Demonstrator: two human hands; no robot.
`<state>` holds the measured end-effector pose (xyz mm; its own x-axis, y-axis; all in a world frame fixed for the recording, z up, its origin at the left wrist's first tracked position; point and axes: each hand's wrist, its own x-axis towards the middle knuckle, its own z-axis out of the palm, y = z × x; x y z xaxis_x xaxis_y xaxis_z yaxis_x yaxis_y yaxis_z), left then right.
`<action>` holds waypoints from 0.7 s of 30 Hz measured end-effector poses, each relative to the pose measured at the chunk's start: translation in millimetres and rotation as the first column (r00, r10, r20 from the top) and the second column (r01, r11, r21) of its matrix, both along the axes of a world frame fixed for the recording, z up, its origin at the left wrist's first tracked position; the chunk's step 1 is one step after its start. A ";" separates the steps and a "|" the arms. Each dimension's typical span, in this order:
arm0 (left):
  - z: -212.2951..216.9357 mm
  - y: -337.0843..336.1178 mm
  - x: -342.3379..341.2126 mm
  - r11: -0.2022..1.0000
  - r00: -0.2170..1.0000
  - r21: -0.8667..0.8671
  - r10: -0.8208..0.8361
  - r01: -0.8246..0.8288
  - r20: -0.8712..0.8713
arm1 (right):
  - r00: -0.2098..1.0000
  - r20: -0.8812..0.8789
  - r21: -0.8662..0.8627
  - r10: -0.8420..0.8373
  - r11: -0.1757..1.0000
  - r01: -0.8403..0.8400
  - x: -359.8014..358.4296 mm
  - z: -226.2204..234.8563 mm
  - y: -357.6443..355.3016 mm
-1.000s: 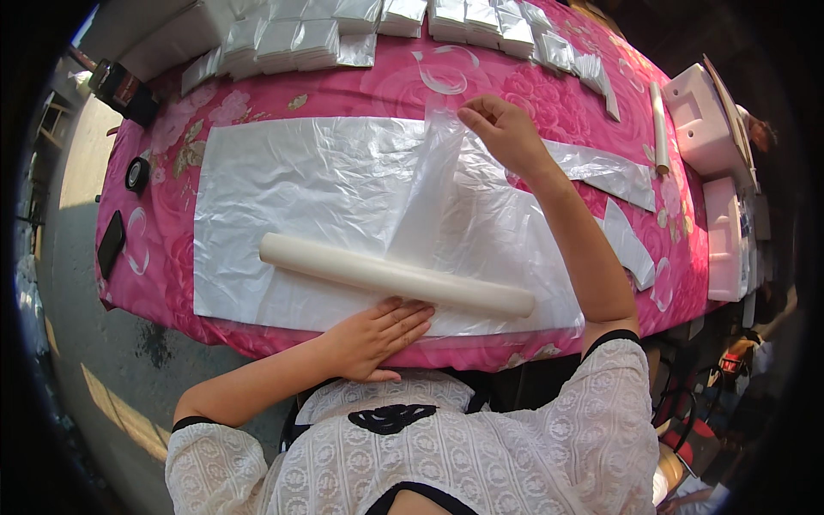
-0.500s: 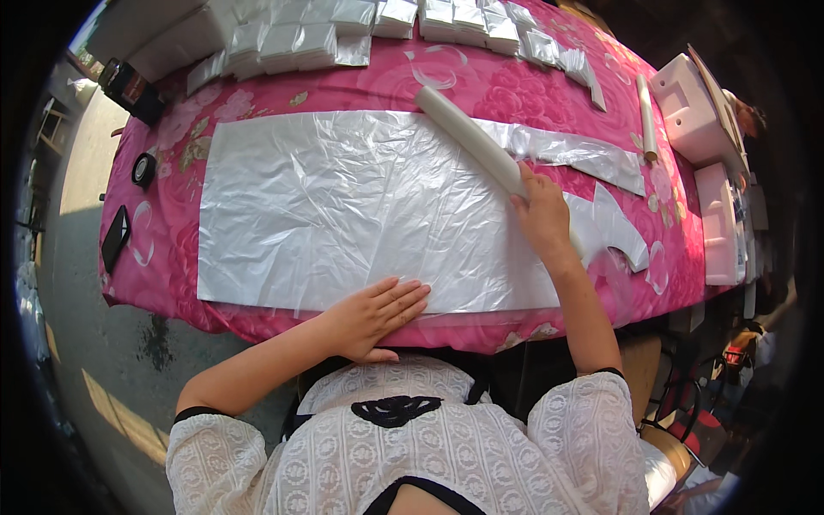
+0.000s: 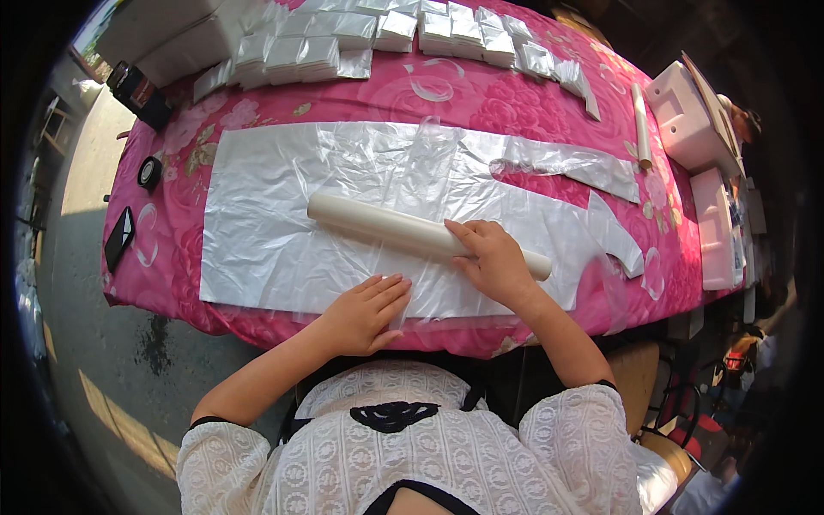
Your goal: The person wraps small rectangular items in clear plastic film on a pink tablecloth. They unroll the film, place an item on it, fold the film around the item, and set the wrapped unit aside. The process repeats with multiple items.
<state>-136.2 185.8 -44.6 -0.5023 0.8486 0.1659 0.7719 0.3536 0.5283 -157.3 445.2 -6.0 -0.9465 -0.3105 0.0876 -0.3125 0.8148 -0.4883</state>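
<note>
Here we are at the pink floral tablecloth, and a white plastic sheet lies spread across the middle, wrinkled and shiny, its right side opening into a curved gap edged by a long far strip. On top of it sits the cream tube, slanting from centre-left down toward the near right.

The right hand is on it, close to the tube's right end! Fingers bend partway over the top, thumb set apart on the near side: a loose hold, by the look of it, with a short stub showing beyond the hand. The left hand lies flat at the sheet's near edge, fingers straight and close together, grasping nothing, fingertips on the plastic.

I'd call this the flattening step: one hand steadying the sheet, the other working the tube over it. Plenty of creases show to the left, so the next move calls for an even press along the tube, with the left palm firm so that thin plastic doesn't slide or bunch.

Far side, stacks of folded silvery-white packets line the table; over on the right, a second slim rod lies near the white foam boxes.
</note>
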 end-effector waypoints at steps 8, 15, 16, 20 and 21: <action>5.8 15.4 -11.4 0.962 0.967 0.103 0.249 -0.253 0.050 | 0.917 0.118 -0.145 -0.381 0.907 0.395 -20.1 13.3 63.0; -3.6 56.8 -22.4 0.886 0.900 -0.161 0.421 -0.435 -0.114 | 0.961 -0.274 0.274 -0.031 0.955 0.110 -29.0 -16.2 18.8; -9.1 55.1 -21.2 0.884 0.902 -0.185 0.414 -0.430 -0.121 | 0.967 -0.243 0.299 0.080 0.954 -0.004 -32.0 -23.2 9.8; -6.4 44.5 -20.2 0.896 0.928 -0.240 0.354 -0.373 -0.118 | 0.968 -0.201 0.315 0.154 0.945 -0.085 -47.3 -45.2 5.5; -5.4 40.6 -19.4 0.901 0.937 -0.259 0.328 -0.348 -0.117 | 0.967 -0.208 0.328 0.146 0.942 -0.072 -47.3 -45.7 8.0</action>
<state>-155.6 226.4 -50.0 -0.7623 0.6472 -0.0020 0.6117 0.7216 0.3242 -204.6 453.2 -51.7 -0.8718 -0.4574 0.1756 -0.4798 0.8694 -0.1179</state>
